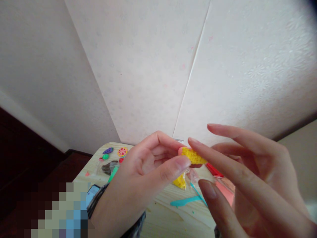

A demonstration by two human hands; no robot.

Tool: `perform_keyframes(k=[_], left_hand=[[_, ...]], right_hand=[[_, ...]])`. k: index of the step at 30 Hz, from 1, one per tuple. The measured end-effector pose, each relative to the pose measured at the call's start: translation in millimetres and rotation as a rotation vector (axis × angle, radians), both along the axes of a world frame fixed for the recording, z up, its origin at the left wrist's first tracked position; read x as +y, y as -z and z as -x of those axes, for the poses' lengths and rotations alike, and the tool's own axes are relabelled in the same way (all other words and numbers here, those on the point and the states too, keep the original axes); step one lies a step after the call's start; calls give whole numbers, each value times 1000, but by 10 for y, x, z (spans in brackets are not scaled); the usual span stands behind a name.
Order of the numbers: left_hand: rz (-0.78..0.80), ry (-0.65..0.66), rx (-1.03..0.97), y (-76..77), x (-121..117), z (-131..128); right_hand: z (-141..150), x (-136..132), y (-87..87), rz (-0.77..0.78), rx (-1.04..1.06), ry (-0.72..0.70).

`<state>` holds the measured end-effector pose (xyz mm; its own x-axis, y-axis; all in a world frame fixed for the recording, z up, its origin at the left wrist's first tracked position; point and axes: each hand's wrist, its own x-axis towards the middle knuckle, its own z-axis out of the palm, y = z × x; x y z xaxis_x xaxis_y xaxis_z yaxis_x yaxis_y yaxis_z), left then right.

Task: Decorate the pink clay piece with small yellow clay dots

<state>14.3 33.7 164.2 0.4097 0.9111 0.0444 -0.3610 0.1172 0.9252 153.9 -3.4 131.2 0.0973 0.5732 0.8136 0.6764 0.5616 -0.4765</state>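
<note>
Between the thumb and fingertips of my left hand (146, 168) is a small yellow piece of modelling clay (194, 156) with a bumpy, pitted surface. A pinkish end and a brown underside show at its edges. My right hand (264, 168) is beside it with the fingers spread. One right finger lies across the piece's right end, seemingly touching it; the right thumb is apart below. Under the hands, a bag of yellow clay (180, 181) and a turquoise modelling knife (185, 201) lie on the wooden table (170, 218).
At the table's far left are a purple grape-like figure (108, 151), a green round piece (105, 156) and a red-and-orange fruit slice (122, 151). A bag of dark clay (110, 168) and a phone (92, 194) lie nearer. Red packaging (214, 171) sits right. A white wall (148, 82) stands behind.
</note>
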Motion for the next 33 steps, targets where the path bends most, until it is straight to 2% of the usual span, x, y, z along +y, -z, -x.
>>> perform_keyframes(k=[7, 13, 18, 21, 24, 27, 33], left_hand=[[1, 5, 41, 2, -8, 16], [4, -2, 53, 20, -10, 23], [5, -10, 81, 1, -7, 18], [7, 12, 29, -1, -15, 36], [20, 71, -44, 29, 1, 66], [9, 65, -60, 57, 38, 84], [0, 66, -77, 42, 18, 71]], right_hand=[[16, -1, -18, 23, 57, -37], [-28, 11, -39, -64, 83, 18], [-24, 1, -63, -69, 56, 18], [-54, -7, -53, -82, 72, 28], [-138, 14, -26, -42, 31, -16], [-195, 49, -11, 22, 13, -81], [-163, 62, -20, 99, 129, -176]])
